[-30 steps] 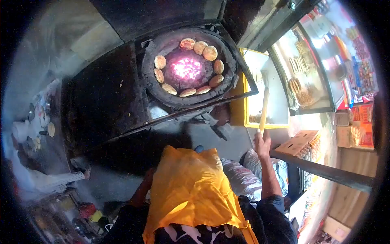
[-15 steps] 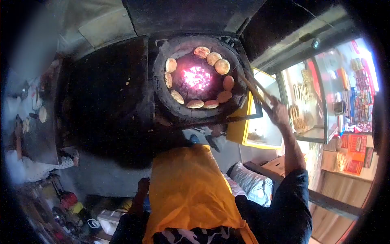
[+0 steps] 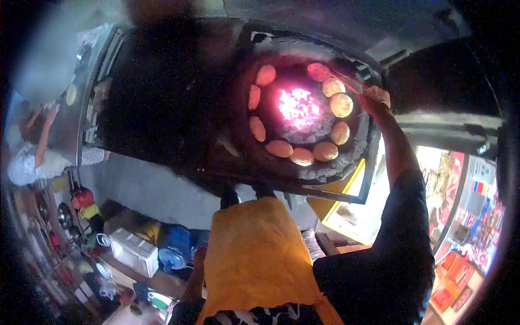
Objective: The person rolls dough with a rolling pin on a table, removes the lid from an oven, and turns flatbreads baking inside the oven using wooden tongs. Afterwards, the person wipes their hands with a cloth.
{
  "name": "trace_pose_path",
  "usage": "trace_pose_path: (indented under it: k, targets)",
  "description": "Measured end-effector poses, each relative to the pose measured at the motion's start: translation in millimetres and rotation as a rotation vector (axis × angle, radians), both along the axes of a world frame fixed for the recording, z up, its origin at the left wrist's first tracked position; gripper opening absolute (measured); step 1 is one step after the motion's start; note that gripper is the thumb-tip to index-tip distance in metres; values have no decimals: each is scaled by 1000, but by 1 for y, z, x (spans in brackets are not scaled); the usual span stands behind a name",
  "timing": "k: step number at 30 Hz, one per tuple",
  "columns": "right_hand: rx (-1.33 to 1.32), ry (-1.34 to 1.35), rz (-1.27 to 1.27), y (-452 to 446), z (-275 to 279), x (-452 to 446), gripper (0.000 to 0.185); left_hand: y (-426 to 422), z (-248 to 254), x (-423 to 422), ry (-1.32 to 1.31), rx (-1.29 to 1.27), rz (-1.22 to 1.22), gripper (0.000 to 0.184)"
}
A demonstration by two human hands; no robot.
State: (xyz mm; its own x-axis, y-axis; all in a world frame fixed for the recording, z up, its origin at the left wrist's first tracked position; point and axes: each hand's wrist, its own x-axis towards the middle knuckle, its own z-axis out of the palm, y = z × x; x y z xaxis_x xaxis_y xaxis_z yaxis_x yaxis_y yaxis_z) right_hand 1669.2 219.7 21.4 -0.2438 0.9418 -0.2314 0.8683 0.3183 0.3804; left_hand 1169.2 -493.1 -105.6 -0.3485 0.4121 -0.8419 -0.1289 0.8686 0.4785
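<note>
My right hand (image 3: 376, 100) reaches over the oven's right rim, closed round the handle of tongs (image 3: 348, 81). The tips of the tongs reach the reddish bread at the top (image 3: 318, 72); whether they grip it is unclear. Several round breads stand in a ring inside the round oven (image 3: 319, 173), around glowing coals (image 3: 299, 108). Low beside the orange apron (image 3: 257, 249) hangs my left hand (image 3: 200, 255), dark and blurred, with its fingers not readable.
A dark counter (image 3: 162, 103) adjoins the oven on the left. At far left, another person's hands (image 3: 50, 115) are near a flat dough piece (image 3: 71, 95). A yellow-rimmed box (image 3: 346, 216) stands right of the oven. A white crate (image 3: 132, 252) and blue jug (image 3: 174, 247) lie lower left.
My right hand has moved from beside the yellow-rimmed box, up and across the oven's rim with the tongs. The view has turned, shifting the oven to the right.
</note>
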Motion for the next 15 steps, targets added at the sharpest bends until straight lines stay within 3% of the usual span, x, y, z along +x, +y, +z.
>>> trace_pose_path:
  k: [3,6,10,15]
  targets:
    - [-101,97,-204,35,-30,11,34,-11,7,19,11,-29,38,31]
    - [-119,36,-88,25,0,-4,38,-13,7,27,11,-35,53,31]
    - [-129,58,-129,13,8,-18,38,-7,-1,30,-4,-17,66,32]
    - [-54,-13,-20,21,-19,8,37,-13,-9,37,-63,28,157,32]
